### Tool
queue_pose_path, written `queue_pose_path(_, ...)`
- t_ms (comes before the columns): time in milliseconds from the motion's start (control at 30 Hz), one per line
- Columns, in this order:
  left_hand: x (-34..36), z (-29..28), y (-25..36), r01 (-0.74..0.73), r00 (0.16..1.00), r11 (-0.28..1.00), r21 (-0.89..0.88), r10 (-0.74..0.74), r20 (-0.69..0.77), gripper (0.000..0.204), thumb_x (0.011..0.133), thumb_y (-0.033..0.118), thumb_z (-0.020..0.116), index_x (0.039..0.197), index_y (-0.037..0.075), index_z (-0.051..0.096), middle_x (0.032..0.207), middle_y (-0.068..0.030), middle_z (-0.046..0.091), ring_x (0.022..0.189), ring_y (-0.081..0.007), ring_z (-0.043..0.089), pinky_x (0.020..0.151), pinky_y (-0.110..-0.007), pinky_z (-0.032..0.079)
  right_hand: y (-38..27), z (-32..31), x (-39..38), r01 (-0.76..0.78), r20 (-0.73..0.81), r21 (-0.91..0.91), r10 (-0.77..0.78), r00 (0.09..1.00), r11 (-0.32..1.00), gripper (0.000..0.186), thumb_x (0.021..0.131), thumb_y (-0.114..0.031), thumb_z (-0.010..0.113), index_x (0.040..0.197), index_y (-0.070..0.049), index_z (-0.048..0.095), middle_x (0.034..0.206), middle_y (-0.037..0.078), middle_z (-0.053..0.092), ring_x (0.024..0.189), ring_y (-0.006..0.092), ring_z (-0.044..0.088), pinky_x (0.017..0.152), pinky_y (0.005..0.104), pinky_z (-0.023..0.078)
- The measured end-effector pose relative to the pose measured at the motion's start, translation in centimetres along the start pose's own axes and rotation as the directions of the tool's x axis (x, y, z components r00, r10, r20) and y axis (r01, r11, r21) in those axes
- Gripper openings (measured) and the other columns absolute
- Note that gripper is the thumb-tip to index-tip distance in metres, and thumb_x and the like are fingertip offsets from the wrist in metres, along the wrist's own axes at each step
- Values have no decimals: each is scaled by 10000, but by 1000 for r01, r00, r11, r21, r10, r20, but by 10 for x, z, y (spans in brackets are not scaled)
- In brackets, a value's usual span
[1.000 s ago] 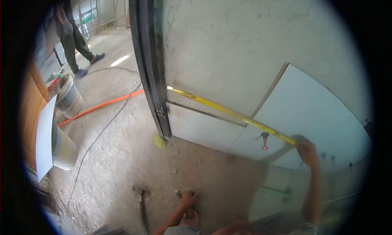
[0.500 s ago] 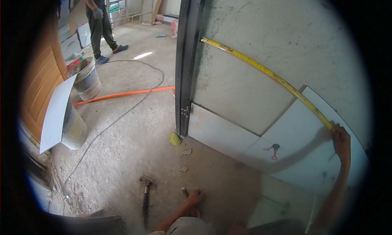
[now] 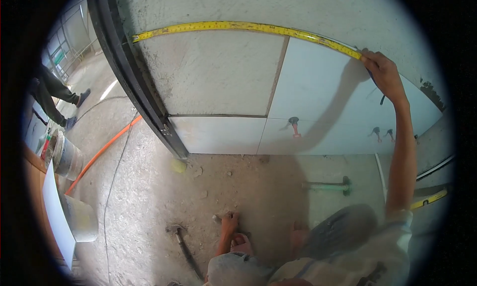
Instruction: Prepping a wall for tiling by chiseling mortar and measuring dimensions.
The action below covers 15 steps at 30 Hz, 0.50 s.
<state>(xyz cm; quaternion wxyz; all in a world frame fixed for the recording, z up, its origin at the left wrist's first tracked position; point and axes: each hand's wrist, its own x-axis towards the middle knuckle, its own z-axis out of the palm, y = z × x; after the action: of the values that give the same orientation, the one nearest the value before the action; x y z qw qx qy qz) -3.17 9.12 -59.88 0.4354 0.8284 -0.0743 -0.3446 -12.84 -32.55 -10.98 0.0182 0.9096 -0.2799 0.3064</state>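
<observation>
A yellow tape measure [image 3: 233,25] stretches along the bare plaster wall, its far end against the dark metal door frame [image 3: 130,57]. At its other end my right hand [image 3: 383,72] is closed around it, over a large white tile [image 3: 318,72]. My left hand [image 3: 229,223] is down by the floor next to my pink sandal [image 3: 242,243], fingers curled on a short, stubby object that I cannot make out. Left of that hand, a hammer [image 3: 184,246] lies on the concrete. A lower white tile [image 3: 218,134] meets the frame, with bare wall above it.
Small tile clips with red handles [image 3: 296,129] sit on the tile joint. A green-handled mallet [image 3: 328,186] and a yellow level [image 3: 429,199] lie at right. Buckets [image 3: 67,154], a leaning white panel [image 3: 55,211], an orange hose [image 3: 104,149] and another person's legs [image 3: 57,89] are at left.
My view has swung right and down toward the wall, so the frame and buckets sit farther left. The right hand still holds the tape; the left stays low by the floor.
</observation>
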Motion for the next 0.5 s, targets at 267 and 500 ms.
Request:
queue_pose_path(267, -9, -5, -8, -9, 1000, 999, -48, 9, -11, 317, 844, 252, 567, 866, -58, 628, 708, -129, 628, 666, -201, 585, 642, -349, 461, -4, 2, -6, 17, -60, 22, -16, 998, 1000, 309, 942, -212, 542, 1151, -1, 629, 972, 152, 632, 809, 220, 590, 785, 312, 469)
queue_pose_path(500, -8, -7, -3, 84, 996, 996, -30, -84, -21, 308, 830, 240, 585, 893, -55, 645, 740, -101, 644, 671, -195, 586, 644, -342, 462, -3, 3, -3, 82, -100, 46, -77, 992, 996, 297, 941, -205, 545, 1137, -1, 634, 996, 153, 633, 811, 230, 601, 783, 312, 472)
